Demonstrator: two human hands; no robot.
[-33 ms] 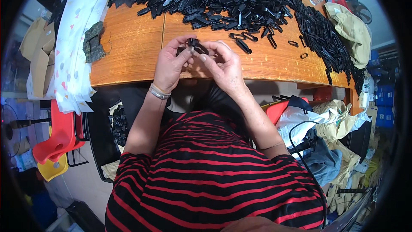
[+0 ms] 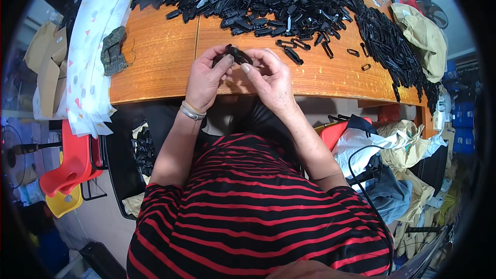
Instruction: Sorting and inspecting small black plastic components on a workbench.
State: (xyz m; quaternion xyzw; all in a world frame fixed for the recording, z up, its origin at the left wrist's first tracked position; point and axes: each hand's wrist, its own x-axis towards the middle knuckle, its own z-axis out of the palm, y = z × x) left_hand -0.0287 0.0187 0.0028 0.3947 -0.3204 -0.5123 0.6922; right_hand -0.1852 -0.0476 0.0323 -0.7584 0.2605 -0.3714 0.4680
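My left hand [image 2: 203,80] and my right hand [image 2: 274,81] meet just above the near edge of the wooden table [image 2: 155,57]. Between them is a small, elongated black plastic piece [image 2: 236,55], slanting down to the right. The left thumb and fingers pinch its left part. At its right end, the right thumb and forefinger close on it; their tips partly cover it. Beyond my hands lies a big heap of similar black plastic pieces [image 2: 253,5], with a few loose oblong frames [image 2: 327,49] in front of it.
On the right of the table is a second heap of slim black pieces [image 2: 385,41], beside a brown paper bag [image 2: 426,46]. A dark knitted cloth [image 2: 113,51] and patterned white sheeting [image 2: 90,46] lie at left. A red chair [image 2: 70,168] stands lower left.
The black piece has turned slightly between my fingers and shows more of its length. My hands have stayed in nearly the same place.
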